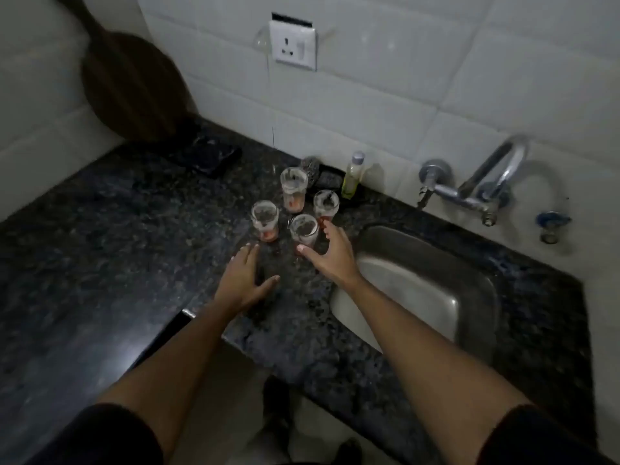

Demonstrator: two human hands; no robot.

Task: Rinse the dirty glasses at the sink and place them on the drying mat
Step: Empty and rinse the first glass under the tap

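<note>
Far left of the frame there's a dark round board (129, 85) leaning on the tiled wall, and a flat dark mat (214, 155) lying on the tabletop (100, 223) just right of it, probably the drying mat, though it's dim.

Lower middle, the person's left hand (241, 276) lies flat over the stone with fingers straight and spread, holding nothing.

Just above it stand four dirty glasses, all upright with reddish dregs at the bottom: the left glass (265, 220), the back glass (294, 189), the near glass (304, 231) and the right glass (326, 205).

The right hand (330, 253) is the one that matters. It's spread wide, thumb low, fingers up, and the near glass sits in that gap, just up and left of the palm. The fingers aren't wrapped round it yet, so nothing is gripped. The right hand is clearly the closer one, so that's likely the first pick.

Further right: one soap bottle (353, 176) by the wall, one steel sink (419, 290) at centre right, and one tap (493, 182) above it. No water visibly running.
</note>
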